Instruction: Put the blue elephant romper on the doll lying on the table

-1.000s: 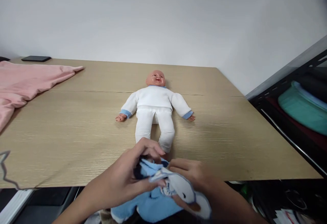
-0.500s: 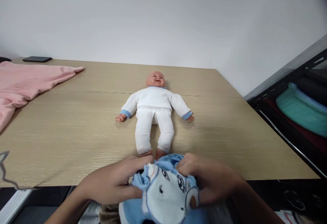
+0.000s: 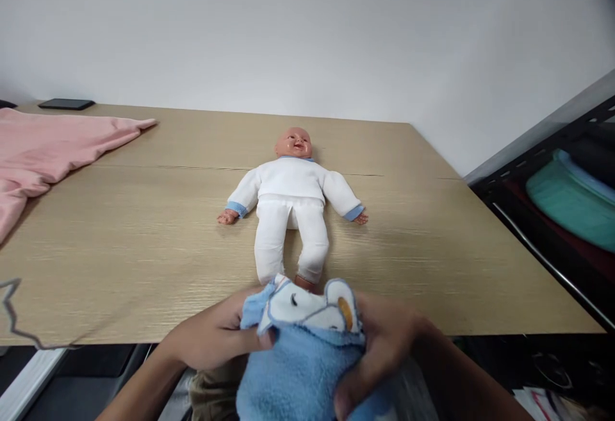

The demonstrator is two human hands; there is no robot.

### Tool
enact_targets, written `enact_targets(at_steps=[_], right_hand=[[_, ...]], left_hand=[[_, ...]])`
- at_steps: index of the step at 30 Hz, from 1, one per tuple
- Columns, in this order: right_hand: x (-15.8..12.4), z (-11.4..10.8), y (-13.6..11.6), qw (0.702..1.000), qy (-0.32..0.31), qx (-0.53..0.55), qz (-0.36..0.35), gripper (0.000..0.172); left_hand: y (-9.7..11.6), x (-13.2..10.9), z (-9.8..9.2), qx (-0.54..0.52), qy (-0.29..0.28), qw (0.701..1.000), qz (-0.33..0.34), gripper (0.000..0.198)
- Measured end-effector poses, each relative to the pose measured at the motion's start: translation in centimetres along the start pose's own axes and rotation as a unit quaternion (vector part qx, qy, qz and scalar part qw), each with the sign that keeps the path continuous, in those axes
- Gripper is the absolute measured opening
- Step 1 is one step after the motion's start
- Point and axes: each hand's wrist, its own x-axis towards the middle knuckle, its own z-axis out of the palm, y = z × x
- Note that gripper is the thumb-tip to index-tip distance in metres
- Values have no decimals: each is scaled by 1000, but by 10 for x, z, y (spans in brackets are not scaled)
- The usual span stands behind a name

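A baby doll in white clothes with blue cuffs lies face up on the wooden table, feet toward me. Both my hands hold a light blue fleece garment with a white cartoon-face patch at the table's near edge, just short of the doll's feet. My left hand grips its left side with the fingers closed. My right hand is wrapped round its right side.
A pink cloth lies spread at the table's far left, with a dark phone behind it by the wall. At the right stands a black shelf holding folded teal fabric. A thin cable lies at the table's left front edge.
The blue garment has been turned over and lifted toward the doll's feet; the face patch now sits at its top edge, and both hands have shifted with it.
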Motion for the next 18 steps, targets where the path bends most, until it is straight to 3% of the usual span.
enact_targets(at_steps=[3, 6, 8, 11, 13, 15, 16, 18], right_hand=[[-3, 5, 3, 992, 80, 89, 28, 48], [-7, 9, 7, 975, 145, 143, 90, 61], [-6, 8, 11, 974, 119, 153, 116, 70], [-1, 1, 18, 979, 54, 157, 123, 83], [0, -4, 22, 982, 23, 150, 111, 98], [-2, -3, 23, 984, 14, 152, 94, 111], [-4, -1, 23, 983, 22, 160, 89, 110], [-8, 8, 21, 978, 56, 184, 80, 90]], left_hand=[[-12, -5, 4, -41, -2, 999, -17, 56], [-28, -14, 11, -167, 33, 985, -39, 68], [-40, -22, 16, -268, 104, 956, -54, 72], [-49, -31, 23, -340, 178, 920, -74, 57], [-46, -32, 25, -318, 143, 933, -92, 61], [-36, -30, 25, -276, 78, 952, -103, 86], [-32, -29, 25, -249, 43, 962, -102, 102], [-26, -28, 27, -193, -5, 977, -85, 124]])
